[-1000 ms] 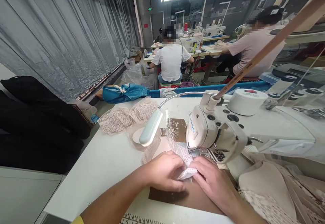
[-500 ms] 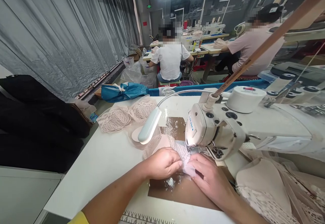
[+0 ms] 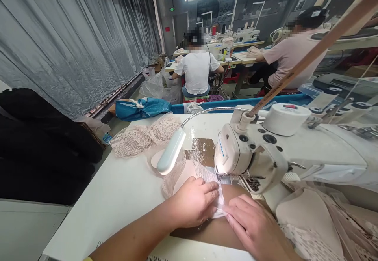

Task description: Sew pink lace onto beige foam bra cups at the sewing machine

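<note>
Head view: the sewing machine [image 3: 251, 158] stands on a white table [image 3: 118, 198], and both hands work just in front of its needle end. The left hand [image 3: 193, 204] lies palm down, fingers loosely curved, pressing on a white lace piece [image 3: 210, 177] without closing round it. That lace piece runs from under the hand up to the machine's foot, over a brown patch of the table. The right hand [image 3: 254, 225] lies flat in front of the machine head, its fingertips touching the lace's near edge; whether they pinch it I cannot tell. A white gooseneck lamp [image 3: 171, 152] hangs left of the machine head, above the lace. Farther left of the machine sits a pile of pinkish lace pieces [image 3: 141, 137]. Beyond the machine, two people sit at other tables.
</note>
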A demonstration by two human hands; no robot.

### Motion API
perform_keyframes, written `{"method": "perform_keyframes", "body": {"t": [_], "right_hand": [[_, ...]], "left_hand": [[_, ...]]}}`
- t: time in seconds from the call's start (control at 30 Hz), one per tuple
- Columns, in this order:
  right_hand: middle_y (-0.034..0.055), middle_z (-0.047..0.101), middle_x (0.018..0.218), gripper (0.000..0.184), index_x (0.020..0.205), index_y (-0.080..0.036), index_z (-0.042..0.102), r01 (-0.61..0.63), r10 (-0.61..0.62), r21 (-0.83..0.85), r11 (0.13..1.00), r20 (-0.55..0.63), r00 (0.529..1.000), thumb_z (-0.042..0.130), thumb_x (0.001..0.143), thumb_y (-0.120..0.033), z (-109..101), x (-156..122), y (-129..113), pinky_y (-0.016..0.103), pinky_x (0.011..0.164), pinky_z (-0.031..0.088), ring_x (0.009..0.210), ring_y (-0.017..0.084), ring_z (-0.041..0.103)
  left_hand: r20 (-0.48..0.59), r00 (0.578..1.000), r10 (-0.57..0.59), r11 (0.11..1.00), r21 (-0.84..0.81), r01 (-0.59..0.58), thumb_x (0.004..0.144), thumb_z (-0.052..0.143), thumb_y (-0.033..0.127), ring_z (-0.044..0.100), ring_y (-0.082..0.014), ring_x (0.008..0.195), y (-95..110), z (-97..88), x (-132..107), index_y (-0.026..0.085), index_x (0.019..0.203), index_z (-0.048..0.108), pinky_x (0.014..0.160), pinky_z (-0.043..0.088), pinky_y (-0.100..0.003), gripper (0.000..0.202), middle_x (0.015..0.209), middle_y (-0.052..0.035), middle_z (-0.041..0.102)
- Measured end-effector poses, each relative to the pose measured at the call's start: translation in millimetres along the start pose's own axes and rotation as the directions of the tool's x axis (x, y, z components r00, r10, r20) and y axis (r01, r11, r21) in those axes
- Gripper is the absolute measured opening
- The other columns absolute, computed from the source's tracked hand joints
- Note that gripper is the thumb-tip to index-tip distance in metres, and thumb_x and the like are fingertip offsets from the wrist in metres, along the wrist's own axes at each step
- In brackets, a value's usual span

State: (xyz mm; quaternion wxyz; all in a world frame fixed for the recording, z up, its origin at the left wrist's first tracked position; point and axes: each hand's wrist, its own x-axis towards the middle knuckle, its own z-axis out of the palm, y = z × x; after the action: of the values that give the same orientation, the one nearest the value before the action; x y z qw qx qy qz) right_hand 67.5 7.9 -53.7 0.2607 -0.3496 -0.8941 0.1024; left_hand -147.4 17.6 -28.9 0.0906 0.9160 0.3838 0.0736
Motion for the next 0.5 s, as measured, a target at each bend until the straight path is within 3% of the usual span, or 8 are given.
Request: {"method": "perform_keyframes", "body": {"t": [0.23,0.5], "right_hand": [[0.0012,0.057,0.068,0.026,0.088,-0.020,0.065,0.041,-0.044,-0.082,0.996,-0.039,0.998,0.042,0.090,-0.009,1.1,4.3,2.1,0.030,0.058,0.034,0.066,0.017,0.053],[0.0029,0.061,0.075,0.032,0.102,-0.017,0.065,0.079,-0.092,-0.175,0.981,-0.068,0.993,0.040,0.086,-0.005,6.8,-0.4,7.1,0.030,0.060,0.035,0.068,0.017,0.055]], "left_hand": [[-0.020,1.000,-0.001,0.998,0.058,0.002,0.093,0.042,0.041,0.053,-0.0240,0.090,-4.2,7.3,3.8,0.013,0.134,0.046,0.074,0.041,-0.037,0.049,0.139,-0.0090,0.049],[-0.073,0.996,0.058,0.993,0.110,-0.050,0.099,0.036,0.027,0.051,-0.0189,0.086,-2.1,1.6,4.4,0.018,0.115,0.057,0.070,0.034,-0.034,0.028,0.129,-0.0033,0.058]]}}
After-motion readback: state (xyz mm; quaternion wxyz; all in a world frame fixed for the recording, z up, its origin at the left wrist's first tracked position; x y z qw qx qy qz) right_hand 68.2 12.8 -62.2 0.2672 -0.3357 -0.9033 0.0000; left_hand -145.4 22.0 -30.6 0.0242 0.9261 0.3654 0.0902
